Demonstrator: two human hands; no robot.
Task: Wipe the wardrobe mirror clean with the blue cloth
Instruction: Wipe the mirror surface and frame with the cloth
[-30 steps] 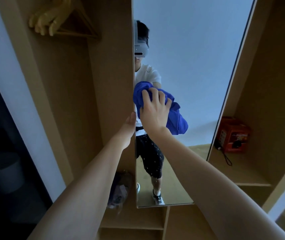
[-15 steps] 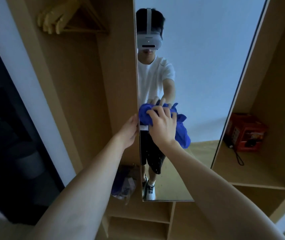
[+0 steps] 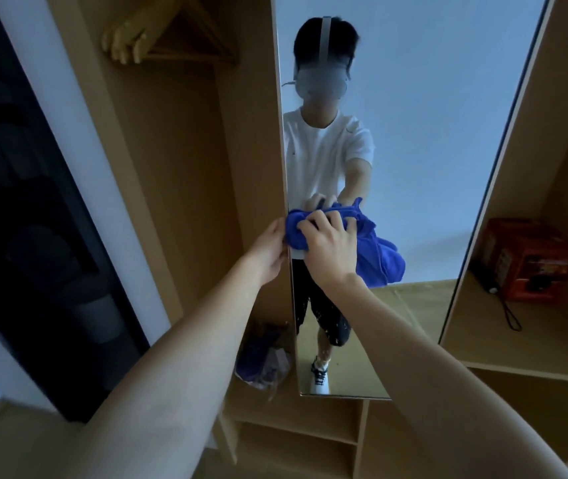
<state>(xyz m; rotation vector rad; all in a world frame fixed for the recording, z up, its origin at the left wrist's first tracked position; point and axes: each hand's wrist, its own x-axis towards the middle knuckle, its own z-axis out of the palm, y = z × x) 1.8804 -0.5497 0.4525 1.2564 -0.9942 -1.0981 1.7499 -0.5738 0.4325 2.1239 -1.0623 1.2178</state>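
A tall mirror (image 3: 431,140) is fixed on the wardrobe's open door and reflects a person in a white shirt. My right hand (image 3: 330,247) grips a bunched blue cloth (image 3: 375,252) and presses it against the glass near the mirror's left edge, at mid height. The cloth hangs down to the right of the hand. My left hand (image 3: 268,252) holds the door's left edge just beside the cloth, its fingers hidden behind the edge.
Wooden hangers (image 3: 158,32) hang at the top of the left wardrobe compartment. A crumpled bag (image 3: 263,357) lies on the shelf below. An orange box (image 3: 531,259) with a black cord sits on the right shelf. A dark doorway lies at left.
My right hand has slid the blue cloth down the mirror along its left edge. My left hand stays on the door's edge, and the view has tilted.
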